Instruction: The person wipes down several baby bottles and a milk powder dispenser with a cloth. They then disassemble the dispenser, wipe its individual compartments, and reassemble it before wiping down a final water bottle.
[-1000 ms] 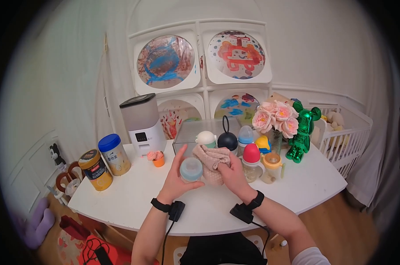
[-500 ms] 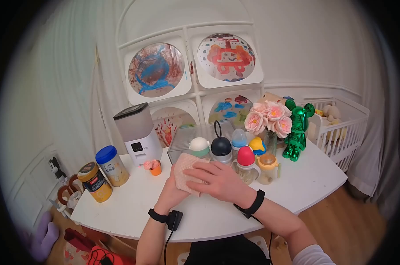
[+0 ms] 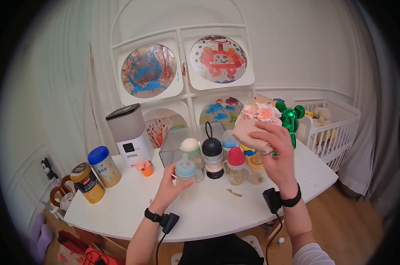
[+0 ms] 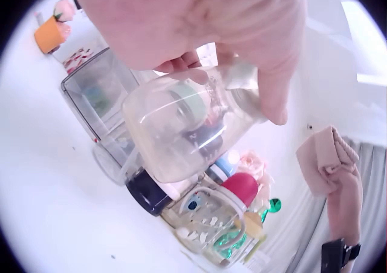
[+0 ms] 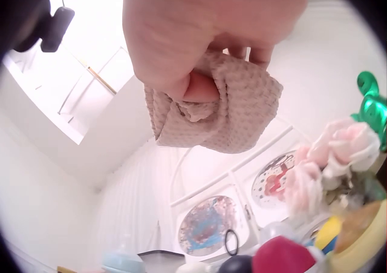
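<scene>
In the head view the left hand grips a clear baby bottle with a pale blue collar, held upright over the table. The left wrist view shows the bottle's transparent body with the left hand's fingers and thumb around its top end. The right hand is raised at the right and pinches a folded pink textured cloth, in front of the flowers. In the right wrist view the cloth is bunched between thumb and fingers.
Several bottles, including one with a red cap and one with a black cap, stand behind the hands. Two cans, a white dispenser and an orange pot are at left. A green bear figure is at right.
The right hand and cloth have left the bottle, rising to the right. The cloth covered the bottle half a second ago; its teat and collar now show. The left hand still holds the bottle.
</scene>
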Demonstrator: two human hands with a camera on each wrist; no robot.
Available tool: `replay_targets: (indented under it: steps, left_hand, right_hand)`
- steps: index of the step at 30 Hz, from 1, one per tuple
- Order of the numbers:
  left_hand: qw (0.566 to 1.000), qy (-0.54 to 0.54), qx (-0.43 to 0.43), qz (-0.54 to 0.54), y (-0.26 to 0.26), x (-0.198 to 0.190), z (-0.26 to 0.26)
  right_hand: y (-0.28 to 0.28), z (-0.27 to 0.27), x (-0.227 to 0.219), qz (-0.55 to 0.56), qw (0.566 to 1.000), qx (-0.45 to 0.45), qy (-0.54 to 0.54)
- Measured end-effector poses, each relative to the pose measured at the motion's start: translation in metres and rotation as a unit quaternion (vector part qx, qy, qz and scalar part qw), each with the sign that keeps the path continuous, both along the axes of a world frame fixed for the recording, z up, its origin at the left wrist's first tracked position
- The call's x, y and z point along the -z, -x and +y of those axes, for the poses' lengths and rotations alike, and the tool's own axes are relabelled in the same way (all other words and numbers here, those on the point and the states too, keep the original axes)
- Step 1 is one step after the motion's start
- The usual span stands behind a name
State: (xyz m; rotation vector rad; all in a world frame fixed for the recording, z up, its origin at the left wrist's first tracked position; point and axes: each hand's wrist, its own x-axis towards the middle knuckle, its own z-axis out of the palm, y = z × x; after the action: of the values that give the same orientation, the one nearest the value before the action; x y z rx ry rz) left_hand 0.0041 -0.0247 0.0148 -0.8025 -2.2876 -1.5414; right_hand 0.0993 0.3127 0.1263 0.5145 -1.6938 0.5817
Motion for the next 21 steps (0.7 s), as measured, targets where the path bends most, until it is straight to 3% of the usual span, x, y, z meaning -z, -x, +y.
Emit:
replay_targets:
  steps: [4,6,7,9,13,18,21]
  left_hand:
    - [1.000,-0.004,0.000,-0.015,-0.013,-0.013,0.036]
    - [0.998,-0.002,0.000,-0.066,-0.015,-0.017,0.051]
    - [0.998,-0.002,0.000,-0.068,-0.011,-0.012,0.056]
    - [0.998,0.025,-0.048,-0.007,0.003,0.001,0.067]
    - [0.996,0.068,-0.057,-0.015,0.008,0.001,0.085]
    - [0.979,0.111,-0.157,0.067,0.014,0.006,0.099]
    - [0.982,0.114,-0.148,0.016,0.007,-0.006,0.101]
  right_hand:
    - [-0.017,0.047,0.014,-0.050,0.998,0.036,0.016]
    - [-0.023,0.068,0.025,-0.136,0.983,0.126,0.014]
    - [-0.024,0.079,0.031,-0.138,0.982,0.127,0.014]
    - [-0.022,0.101,0.048,-0.184,0.955,0.231,-0.024]
    - [-0.013,0.127,0.080,-0.260,0.930,0.258,-0.021]
    - [-0.008,0.133,0.108,-0.294,0.914,0.266,-0.080]
    - [-0.010,0.132,0.121,-0.310,0.911,0.247,-0.117]
